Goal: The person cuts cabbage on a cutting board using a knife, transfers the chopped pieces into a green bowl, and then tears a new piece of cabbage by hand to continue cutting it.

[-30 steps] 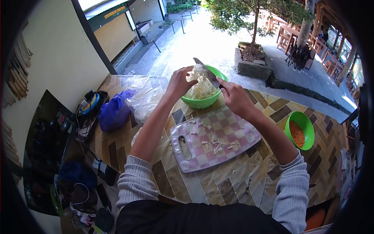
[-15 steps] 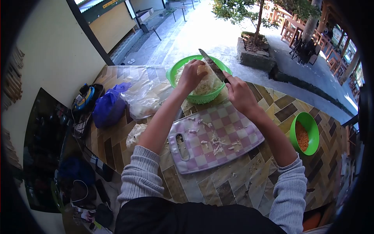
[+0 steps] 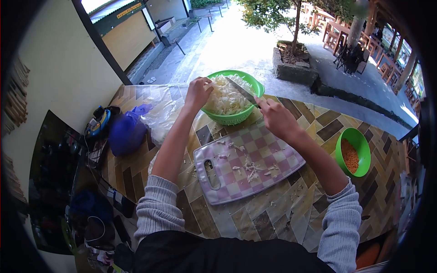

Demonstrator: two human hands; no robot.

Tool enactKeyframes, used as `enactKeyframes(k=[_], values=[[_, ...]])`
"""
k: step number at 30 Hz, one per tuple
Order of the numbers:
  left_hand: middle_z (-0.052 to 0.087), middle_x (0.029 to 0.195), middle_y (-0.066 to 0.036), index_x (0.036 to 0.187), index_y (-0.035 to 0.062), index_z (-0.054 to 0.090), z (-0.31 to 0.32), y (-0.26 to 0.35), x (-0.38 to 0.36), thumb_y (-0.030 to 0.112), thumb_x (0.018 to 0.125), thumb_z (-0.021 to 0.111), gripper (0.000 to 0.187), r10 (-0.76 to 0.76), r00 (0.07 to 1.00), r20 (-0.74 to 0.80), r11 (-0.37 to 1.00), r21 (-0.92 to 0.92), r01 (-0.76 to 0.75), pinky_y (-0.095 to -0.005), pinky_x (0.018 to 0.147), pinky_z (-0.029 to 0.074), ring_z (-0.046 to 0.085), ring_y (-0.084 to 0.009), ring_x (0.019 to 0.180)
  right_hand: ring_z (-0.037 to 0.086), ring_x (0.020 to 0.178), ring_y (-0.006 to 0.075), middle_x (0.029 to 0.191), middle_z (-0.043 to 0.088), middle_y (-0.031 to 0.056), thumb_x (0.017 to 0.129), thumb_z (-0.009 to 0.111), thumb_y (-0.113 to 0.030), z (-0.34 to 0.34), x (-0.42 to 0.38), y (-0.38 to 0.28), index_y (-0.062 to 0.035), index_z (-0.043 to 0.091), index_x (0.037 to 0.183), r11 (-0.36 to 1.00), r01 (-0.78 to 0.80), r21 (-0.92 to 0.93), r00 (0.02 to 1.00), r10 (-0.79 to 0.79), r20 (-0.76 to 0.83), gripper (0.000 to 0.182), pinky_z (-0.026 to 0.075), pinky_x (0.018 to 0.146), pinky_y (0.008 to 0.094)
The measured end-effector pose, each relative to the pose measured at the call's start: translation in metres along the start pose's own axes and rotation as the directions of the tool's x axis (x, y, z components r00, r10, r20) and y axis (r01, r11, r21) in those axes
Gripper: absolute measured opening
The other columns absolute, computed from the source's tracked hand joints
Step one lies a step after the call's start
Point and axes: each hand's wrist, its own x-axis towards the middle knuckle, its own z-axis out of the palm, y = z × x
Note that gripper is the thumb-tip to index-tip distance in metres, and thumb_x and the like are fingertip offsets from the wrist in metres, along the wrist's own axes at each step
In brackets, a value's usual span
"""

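Note:
A green plastic colander (image 3: 230, 119) holds a heap of shredded cabbage (image 3: 226, 96) at the table's far edge. My left hand (image 3: 197, 94) is at its left rim, fingers curled over the edge beside the cabbage. In my right hand (image 3: 278, 117) is a kitchen knife (image 3: 241, 91), gripped by its dark handle. The blade points up and left across the shreds, over the right side of the colander. Nearer to me lies a pink-and-white checked cutting board (image 3: 248, 175) with scattered cabbage scraps on it.
A green bowl (image 3: 363, 148) of orange-brown crumbly food stands at the right. On the left are a blue plastic bag (image 3: 127, 134) and a clear plastic bag (image 3: 159, 125). A herringbone-patterned cover (image 3: 236, 223) lies over the table. Beyond it are paving and a planter (image 3: 296, 68).
My left hand has moved from above the cabbage to the colander's left rim, uncovering the heap. The knife blade has dropped lower over the shreds.

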Motion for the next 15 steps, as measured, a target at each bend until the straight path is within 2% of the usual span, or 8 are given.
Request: enactKeyframes(k=[2,5,8,11,12,15], values=[[0.066,0.110,-0.021,0.103,-0.0009,0.068,-0.001,0.004,-0.003,0.018,0.083,0.070,0.027,-0.043,0.999,0.028,0.999,-0.002,0.043,-0.0404,0.090,0.049,0.064,-0.0355,0.101,0.064,0.094,0.0370,0.106,0.062,0.0229,0.091,0.045,-0.004,0.004,0.004,0.005,-0.0012,0.045,0.138,0.999,-0.029,-0.013,0.999,0.029,-0.020,0.047,0.053,0.083,0.0437],[0.061,0.120,-0.023,0.113,-0.0023,0.064,-0.003,0.009,-0.011,0.029,0.091,0.062,0.038,0.091,0.987,0.134,0.986,-0.151,-0.070,-0.0405,0.097,0.046,0.059,-0.0366,0.112,0.065,0.094,0.0361,0.105,0.061,0.0235,0.090,0.045,-0.002,0.001,0.009,0.013,-0.0001,0.045,0.138,1.000,-0.030,0.003,0.998,0.030,-0.062,0.048,0.054,0.082,0.0440],[0.057,0.127,-0.025,0.125,-0.0015,0.057,0.003,0.012,-0.019,0.038,0.097,0.052,0.049,0.113,0.994,-0.010,0.990,-0.080,-0.114,-0.0398,0.100,0.044,0.056,-0.0369,0.118,0.065,0.092,0.0361,0.105,0.061,0.0247,0.089,0.045,-0.001,-0.005,0.008,0.011,0.0005,0.046,0.137,0.999,-0.049,-0.008,0.996,0.048,-0.081,0.048,0.054,0.081,0.0441],[0.051,0.134,-0.026,0.130,-0.0044,0.051,0.012,0.019,-0.021,0.044,0.099,0.043,0.058,-0.115,0.989,0.099,0.992,-0.046,0.120,-0.0409,0.108,0.035,0.046,-0.0374,0.129,0.066,0.090,0.0366,0.104,0.062,0.0251,0.088,0.044,0.001,0.001,0.008,0.009,0.0001,0.046,0.137,0.999,-0.026,-0.026,0.999,0.025,-0.035,0.049,0.055,0.079,0.0439],[0.046,0.138,-0.027,0.131,-0.0067,0.050,0.011,0.024,-0.022,0.049,0.099,0.038,0.065,-0.030,0.972,0.233,0.996,-0.080,0.050,-0.0405,0.111,0.030,0.040,-0.0380,0.133,0.066,0.089,0.0368,0.104,0.062,0.0252,0.088,0.044,0.001,0.004,0.008,0.008,-0.0002,0.046,0.137,1.000,-0.007,-0.028,1.000,0.007,-0.011,0.049,0.055,0.078,0.0439],[0.041,0.142,-0.027,0.131,-0.0078,0.049,0.008,0.042,-0.022,0.049,0.099,0.037,0.066,0.009,0.955,0.297,0.995,-0.100,0.022,-0.0400,0.113,0.028,0.035,-0.0374,0.136,0.066,0.087,0.0369,0.104,0.062,0.0248,0.087,0.045,0.001,0.005,0.006,0.002,-0.0018,0.045,0.138,0.997,0.069,-0.034,0.997,-0.069,-0.016,0.051,0.055,0.078,0.0446]])
